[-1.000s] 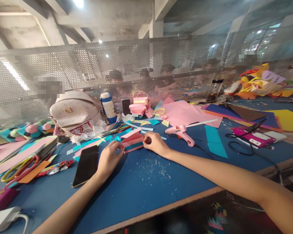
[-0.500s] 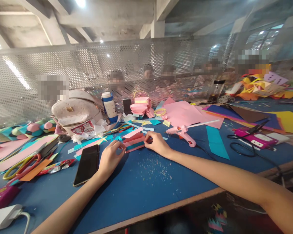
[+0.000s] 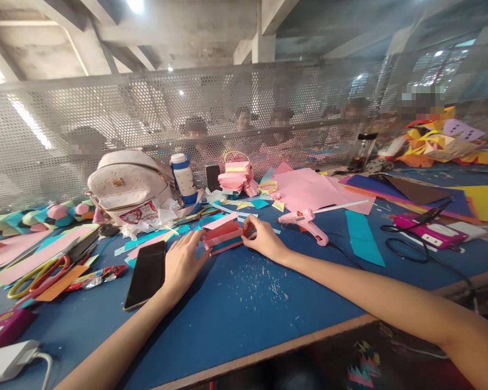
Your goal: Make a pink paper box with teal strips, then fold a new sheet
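Note:
A small pink paper box (image 3: 223, 242) with a blue strip along its front side sits in front of me, its pink flap raised at the back. At its left end, my left hand (image 3: 186, 253) has thumb and fingers closed on the edge. The right end is pinched between the thumb and bent fingers of my right hand (image 3: 262, 238). A pink glue gun (image 3: 307, 223) lies to the right of my right hand. Just left of my left hand rests a black phone (image 3: 146, 275). The inside of the box is only partly visible.
Scissors (image 3: 38, 276) and a red wrapper (image 3: 95, 277) lie at the left. Behind stand a white backpack (image 3: 130, 181), a bottle (image 3: 184, 177) and a pink paper model (image 3: 236, 177). Pink sheets (image 3: 309, 187), a blue strip (image 3: 364, 238) and a magenta power strip (image 3: 429, 230) lie rightward.
The fingers of my left hand have straightened somewhat at the box's left end. My right hand keeps its pinch on the right end. The view has shifted very slightly.

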A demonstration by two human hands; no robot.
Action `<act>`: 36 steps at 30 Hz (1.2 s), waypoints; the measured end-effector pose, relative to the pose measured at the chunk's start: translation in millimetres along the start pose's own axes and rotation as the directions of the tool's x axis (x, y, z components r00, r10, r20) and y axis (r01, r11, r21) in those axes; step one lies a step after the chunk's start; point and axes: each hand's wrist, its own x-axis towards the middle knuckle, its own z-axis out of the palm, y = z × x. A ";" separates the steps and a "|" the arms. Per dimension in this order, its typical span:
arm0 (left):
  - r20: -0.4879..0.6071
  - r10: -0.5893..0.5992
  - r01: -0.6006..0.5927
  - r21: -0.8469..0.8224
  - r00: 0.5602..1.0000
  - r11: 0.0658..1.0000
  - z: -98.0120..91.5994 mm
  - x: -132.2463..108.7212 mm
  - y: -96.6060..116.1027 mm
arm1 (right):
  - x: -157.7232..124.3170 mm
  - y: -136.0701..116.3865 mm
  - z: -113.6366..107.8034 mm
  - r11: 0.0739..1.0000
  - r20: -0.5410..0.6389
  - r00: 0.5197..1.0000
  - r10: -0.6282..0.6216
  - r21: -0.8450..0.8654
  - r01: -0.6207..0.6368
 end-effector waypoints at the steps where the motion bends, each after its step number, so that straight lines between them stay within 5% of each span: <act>1: 0.004 0.006 -0.006 0.003 1.000 1.000 -0.1 0.1 0.1 | -0.4 -0.5 -0.2 1.000 0.002 1.000 -0.004 -0.013 0.004; 9: -0.013 0.025 -0.026 -0.049 1.000 0.998 1.9 -0.1 0.5 | -3.8 -12.8 -6.7 0.955 -0.014 0.993 -0.117 -0.275 0.109; 15: -0.023 0.096 -0.097 -0.064 0.995 0.993 -2.1 -2.5 4.6 | -4.0 -17.6 -7.3 0.846 0.127 0.945 -0.301 -0.423 0.326; 21: -0.041 0.143 -0.145 -0.067 0.989 0.987 -1.0 -2.8 6.7 | -4.7 -13.7 -2.8 0.806 0.177 0.925 -0.337 -0.454 0.380; 28: -0.083 0.142 -0.155 -0.179 0.986 0.972 -4.7 -3.6 8.8 | -6.6 -22.7 -3.3 0.894 0.135 0.952 -0.275 -0.329 0.305; 36: -0.204 0.049 -0.131 -0.410 0.978 0.902 -6.8 -2.7 6.6 | -5.4 -32.5 -6.0 0.997 0.063 0.998 -0.018 0.081 0.013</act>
